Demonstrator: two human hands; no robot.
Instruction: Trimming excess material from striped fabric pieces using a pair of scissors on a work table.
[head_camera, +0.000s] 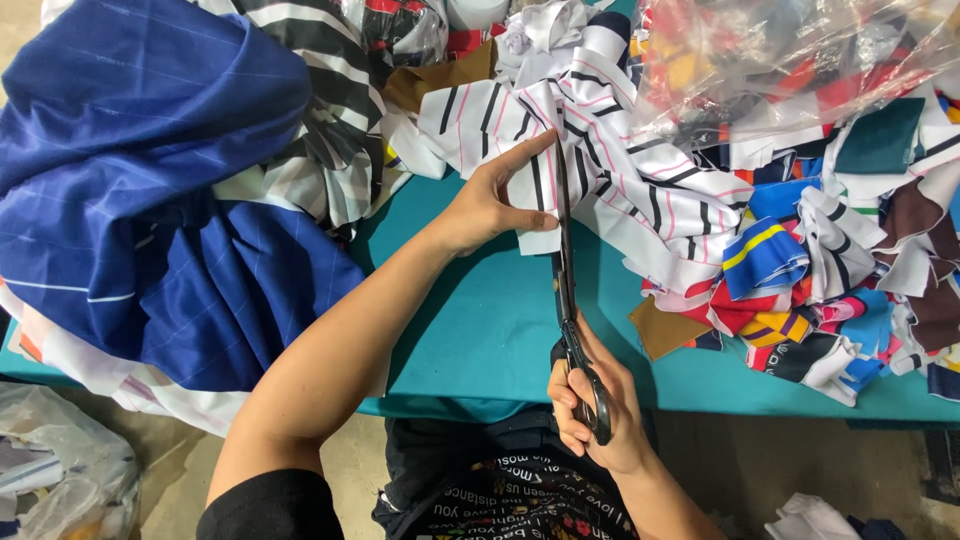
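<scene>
Cutting white fabric w/ black & pink stripes (600, 170) using long dark metal scissors (568, 290), blades closed on the cloth

Right hand (595, 405) grips handles; left hand (490, 205) pinches cloth edge just left of blades, thumb could get nicked if cloth slips. Bare teal tabletop (480, 330) below left hand, table edge near right hand; scrap pile (820, 270) crowds right of blades

this looks like a garment or fabric-cutting workshop: a teal desk (480, 330) is heaped with a blue cloth bundle (150, 170), striped white fabric (610, 170) and a pile of colourful offcuts (800, 290), with long tailor's scissors (568, 290) and a bare concrete floor (760, 465) below.
</scene>
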